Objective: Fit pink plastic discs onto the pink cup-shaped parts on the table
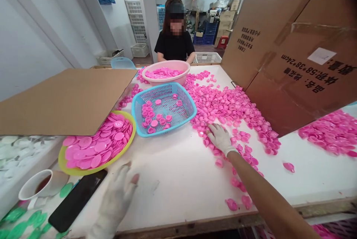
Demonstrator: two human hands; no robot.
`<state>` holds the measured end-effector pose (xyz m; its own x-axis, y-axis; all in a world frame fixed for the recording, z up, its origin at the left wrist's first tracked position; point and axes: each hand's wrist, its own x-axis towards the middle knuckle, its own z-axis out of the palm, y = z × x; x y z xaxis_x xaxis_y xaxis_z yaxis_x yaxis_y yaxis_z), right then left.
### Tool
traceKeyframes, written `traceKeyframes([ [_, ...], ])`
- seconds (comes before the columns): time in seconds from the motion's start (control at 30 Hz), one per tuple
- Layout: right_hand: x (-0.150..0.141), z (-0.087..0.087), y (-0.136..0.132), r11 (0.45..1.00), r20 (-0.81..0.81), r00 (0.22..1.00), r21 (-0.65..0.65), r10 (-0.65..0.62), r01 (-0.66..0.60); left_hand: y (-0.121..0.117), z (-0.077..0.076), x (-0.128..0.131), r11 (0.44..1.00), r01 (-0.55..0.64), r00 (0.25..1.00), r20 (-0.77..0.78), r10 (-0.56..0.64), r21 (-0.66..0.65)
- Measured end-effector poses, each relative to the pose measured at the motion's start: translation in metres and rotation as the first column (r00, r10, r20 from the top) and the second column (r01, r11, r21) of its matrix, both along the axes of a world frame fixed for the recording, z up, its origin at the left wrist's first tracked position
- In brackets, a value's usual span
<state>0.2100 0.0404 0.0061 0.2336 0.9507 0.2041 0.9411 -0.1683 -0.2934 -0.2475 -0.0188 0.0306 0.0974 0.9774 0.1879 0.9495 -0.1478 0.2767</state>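
Observation:
My right hand (220, 138), in a white glove, is stretched forward and lies palm down on the near edge of a heap of small pink plastic caps (231, 109) spread over the white table (173, 179); its fingers are curled over caps. My left hand (118, 194), also gloved, hovers low over the table's near left with fingers spread, holding nothing. Beyond it stands a blue mesh basket (139, 101) with several pink caps inside. To the left, a yellow plate (97, 166) is piled with flat pink discs.
A person in black sits at the far end behind a pink basin (167, 79) of caps. Cardboard flaps (292, 45) rise at right and a cardboard sheet (67, 101) lies at left. A black phone (76, 200), a cup (36, 190) and green discs (25, 220) sit near left.

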Motion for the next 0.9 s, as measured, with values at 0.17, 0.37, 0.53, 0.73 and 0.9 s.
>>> traceKeyframes([
  [0.17, -0.039, -0.003, -0.019, 0.959, 0.042, 0.964, -0.114, 0.264, -0.258, 0.017, -0.032, 0.112, 0.917, 0.393, 0.896, 0.197, -0.399, 0.071],
  [0.37, -0.079, 0.005, -0.087, 0.91, 0.092, 0.917, -0.195, 0.388, -0.365, 0.055, -0.036, 0.197, 0.788, 0.614, 0.781, 0.115, -0.614, 0.043],
  [0.53, -0.072, -0.009, -0.141, 0.908, 0.133, 0.918, -0.255, 0.372, -0.331, 0.039, -0.04, 0.198, 0.733, 0.68, 0.733, 0.038, -0.68, -0.01],
  [0.73, -0.022, -0.009, -0.137, 0.993, 0.134, 0.984, -0.022, 0.121, -0.119, 0.005, -0.042, 0.162, 0.755, 0.656, 0.739, 0.198, -0.644, 0.008],
  [0.9, -0.051, 0.0, -0.135, 0.978, -0.17, 0.963, 0.054, 0.208, -0.201, 0.001, -0.043, 0.139, 0.871, 0.479, 0.797, 0.364, -0.482, 0.106],
])
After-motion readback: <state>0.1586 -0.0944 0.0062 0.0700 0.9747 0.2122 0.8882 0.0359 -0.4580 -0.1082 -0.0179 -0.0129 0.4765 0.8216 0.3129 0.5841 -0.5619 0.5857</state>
